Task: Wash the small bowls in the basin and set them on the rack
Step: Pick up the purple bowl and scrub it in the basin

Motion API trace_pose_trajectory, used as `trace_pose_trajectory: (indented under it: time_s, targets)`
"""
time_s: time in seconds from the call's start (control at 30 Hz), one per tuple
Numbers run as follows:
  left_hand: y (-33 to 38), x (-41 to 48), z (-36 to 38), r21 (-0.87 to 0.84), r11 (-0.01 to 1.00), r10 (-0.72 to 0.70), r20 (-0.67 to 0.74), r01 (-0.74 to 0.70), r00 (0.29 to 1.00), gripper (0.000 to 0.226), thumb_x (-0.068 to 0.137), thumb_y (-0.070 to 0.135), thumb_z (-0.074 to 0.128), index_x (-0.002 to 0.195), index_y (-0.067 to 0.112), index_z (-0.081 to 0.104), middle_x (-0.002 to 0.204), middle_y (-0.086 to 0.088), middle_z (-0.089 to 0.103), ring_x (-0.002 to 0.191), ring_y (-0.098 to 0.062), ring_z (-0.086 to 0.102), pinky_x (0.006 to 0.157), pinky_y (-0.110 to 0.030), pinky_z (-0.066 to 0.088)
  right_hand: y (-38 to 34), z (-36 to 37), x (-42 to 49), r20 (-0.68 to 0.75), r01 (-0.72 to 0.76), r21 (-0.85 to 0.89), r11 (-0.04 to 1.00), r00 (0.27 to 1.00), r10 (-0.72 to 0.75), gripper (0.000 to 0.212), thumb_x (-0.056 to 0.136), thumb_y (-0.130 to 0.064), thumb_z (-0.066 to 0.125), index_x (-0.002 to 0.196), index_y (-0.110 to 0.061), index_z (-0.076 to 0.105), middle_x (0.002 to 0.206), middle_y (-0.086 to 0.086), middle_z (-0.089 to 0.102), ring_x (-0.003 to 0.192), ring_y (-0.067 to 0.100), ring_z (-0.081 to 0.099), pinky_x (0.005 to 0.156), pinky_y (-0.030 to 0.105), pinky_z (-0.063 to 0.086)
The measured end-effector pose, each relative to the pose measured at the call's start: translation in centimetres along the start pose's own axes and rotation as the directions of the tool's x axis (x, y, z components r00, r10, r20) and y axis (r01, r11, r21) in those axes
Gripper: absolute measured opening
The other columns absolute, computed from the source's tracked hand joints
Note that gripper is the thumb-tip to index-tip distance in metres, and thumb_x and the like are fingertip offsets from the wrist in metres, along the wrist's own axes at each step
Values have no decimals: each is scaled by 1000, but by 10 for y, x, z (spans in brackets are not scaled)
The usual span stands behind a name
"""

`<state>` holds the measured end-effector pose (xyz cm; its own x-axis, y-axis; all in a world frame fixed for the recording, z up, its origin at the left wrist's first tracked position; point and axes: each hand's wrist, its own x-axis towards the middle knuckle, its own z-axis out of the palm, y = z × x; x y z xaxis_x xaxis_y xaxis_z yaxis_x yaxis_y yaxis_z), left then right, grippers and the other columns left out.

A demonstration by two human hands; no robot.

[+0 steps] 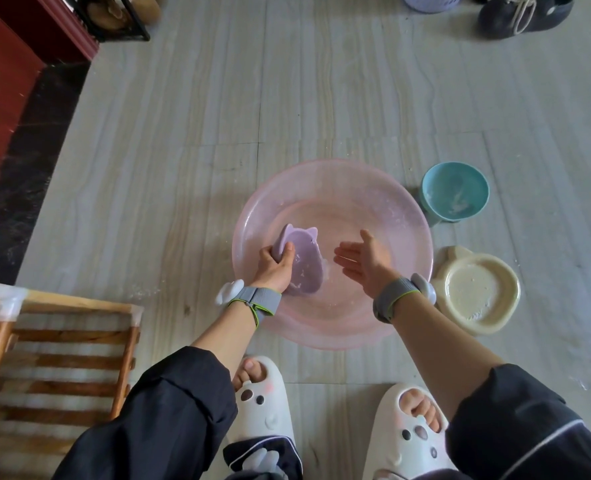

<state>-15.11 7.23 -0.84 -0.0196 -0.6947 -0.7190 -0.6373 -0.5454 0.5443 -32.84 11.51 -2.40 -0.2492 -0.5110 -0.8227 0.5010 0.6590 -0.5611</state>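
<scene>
Left grip is closed on the lilac cat-eared plastic bowl, thumb over the rim and fingers behind it. It holds the bowl tilted on edge inside the translucent pink round basin, on the basin's left side, with the hollow turned toward the right. Right grip is open and holds nothing. Its fingers are straight and its palm faces the bowl from just beside it, above the basin's middle.

I judge the step in hand to be the scrub of this 1st bowl. To do it well, I would keep the left grip firm on the rim, since wet plastic will slip. I would bring the right palm into the hollow, rub round the wall and the 2 ear corners, then turn the bowl to reach the back. I cannot tell how deep the water lies, so I would dip low.

On the grey tiled floor, 2 more bowls wait to the right of the basin: a teal round bowl just beside its far rim and a cream ear-shaped bowl touching or nearly touching its near rim. Both show pale residue. The slatted wooden rack stands to the left, near the left knee. Nothing lies between it and the basin, though my own left forearm crosses that path.
</scene>
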Motion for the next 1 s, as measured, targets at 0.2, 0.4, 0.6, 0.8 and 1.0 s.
trace_pose_trajectory:
  time_s: [0.2,0.4,0.6,0.8,1.0]
  targets:
    - [4,-5,-1,-157,988,-6,55,14,998,69,82,78,37,131,29,37,121,-4,59,104,-36,62,85,-48,56,28,0,-10,98,-59,-331,942,991,96,36,95,-43,59,116,-14,60,115,7,66,92,23,67,79,39,55]
    - [7,-9,-2,-318,944,-52,122,88,991,76,65,77,50,126,33,43,120,-6,59,92,-37,66,63,-46,57,42,15,-13,107,130,-427,895,990,-93,20,92,-24,63,100,-6,64,79,7,69,68,21,67,79,42,62]
    - [11,-3,-17,-330,942,-28,129,69,991,40,81,25,69,115,26,49,108,-7,61,82,-30,63,74,-45,58,46,13,-10,29,230,-646,728,960,-278,27,95,-36,47,89,-15,63,73,6,73,78,32,70,82,43,58]
    - [13,-5,-19,-318,947,6,160,46,987,53,56,14,58,107,28,50,104,-13,62,81,-31,62,70,-42,59,45,13,-22,59,279,-480,832,956,-287,46,84,-45,72,106,-11,52,87,4,68,66,22,68,67,41,62]
    - [15,-5,-10,-350,937,58,137,-6,989,66,50,1,51,106,36,55,99,-10,59,85,-30,60,80,-54,59,47,19,-29,80,264,-397,879,964,-253,70,73,-42,84,117,-17,36,109,-1,56,86,23,68,52,30,59]
